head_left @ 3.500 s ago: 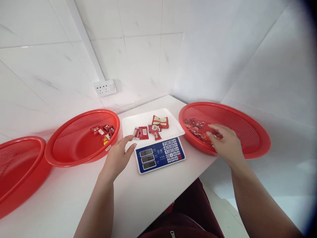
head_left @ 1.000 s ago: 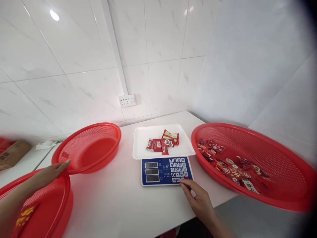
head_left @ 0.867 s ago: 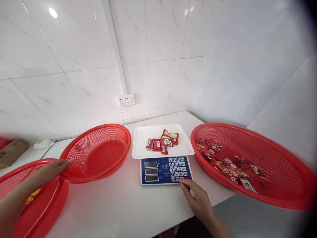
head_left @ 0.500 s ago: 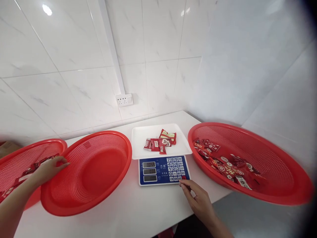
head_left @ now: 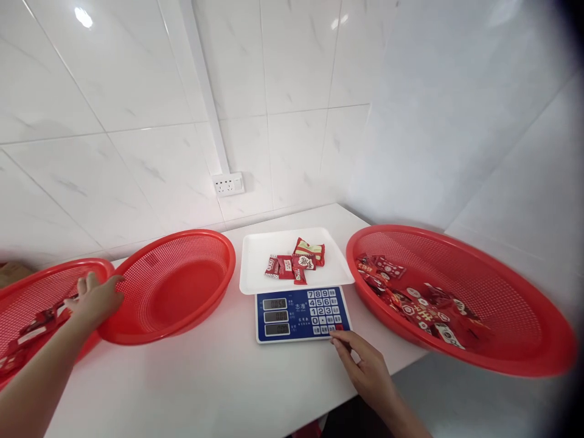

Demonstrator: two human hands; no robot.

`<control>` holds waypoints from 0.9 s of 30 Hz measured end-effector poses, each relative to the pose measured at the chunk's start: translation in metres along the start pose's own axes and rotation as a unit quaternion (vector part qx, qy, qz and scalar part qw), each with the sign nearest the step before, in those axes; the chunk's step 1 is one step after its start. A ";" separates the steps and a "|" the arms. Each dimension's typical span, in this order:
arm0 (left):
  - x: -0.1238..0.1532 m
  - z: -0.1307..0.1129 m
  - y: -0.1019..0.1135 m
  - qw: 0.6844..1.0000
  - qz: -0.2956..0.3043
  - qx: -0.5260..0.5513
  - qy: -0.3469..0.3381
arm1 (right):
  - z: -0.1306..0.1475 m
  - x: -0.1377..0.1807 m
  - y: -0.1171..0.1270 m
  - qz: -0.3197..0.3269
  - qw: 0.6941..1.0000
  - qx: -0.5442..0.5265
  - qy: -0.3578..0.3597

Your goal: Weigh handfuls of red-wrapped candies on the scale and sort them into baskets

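My left hand (head_left: 98, 298) is at the left rim of the middle red basket (head_left: 223, 277), its fingers spread toward the left red basket (head_left: 103, 267) and its thumb by the middle basket's rim. Nothing shows inside the middle basket. My right hand (head_left: 365, 362) has thumb and index finger pinched together at the front right corner of the blue scale (head_left: 296, 313), near a red key. What the pinch holds, if anything, is hidden. On the scale, a white tray (head_left: 255, 261) carries several red snack packets (head_left: 303, 261).
A large tilted red basket (head_left: 515, 304) stands right of the scale, with several red packets (head_left: 410, 304) inside. The left basket also holds packets (head_left: 31, 334). A tiled wall with a socket (head_left: 229, 184) rises behind the white table (head_left: 182, 389).
The middle basket has moved toward the wall, with my left hand at its rim. The left hand's fingers have spread. My right hand has stayed at the scale's corner.
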State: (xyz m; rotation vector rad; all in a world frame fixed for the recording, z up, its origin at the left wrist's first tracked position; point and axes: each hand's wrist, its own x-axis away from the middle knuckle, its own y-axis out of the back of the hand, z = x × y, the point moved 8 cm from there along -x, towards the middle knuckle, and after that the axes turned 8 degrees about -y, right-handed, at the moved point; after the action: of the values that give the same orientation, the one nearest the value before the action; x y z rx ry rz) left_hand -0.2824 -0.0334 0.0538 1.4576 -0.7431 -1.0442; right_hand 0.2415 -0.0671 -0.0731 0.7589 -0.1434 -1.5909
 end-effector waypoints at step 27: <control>0.039 -0.304 -0.015 0.874 0.069 0.323 -0.356 | 0.078 -0.140 -0.071 0.156 0.948 0.268 0.074</control>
State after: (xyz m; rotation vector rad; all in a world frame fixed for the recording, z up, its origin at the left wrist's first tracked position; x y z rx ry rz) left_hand 0.0078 0.0614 0.0220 1.5134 -1.8428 -1.2987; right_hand 0.1363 0.0493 0.0046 1.2076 -0.5744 -1.1910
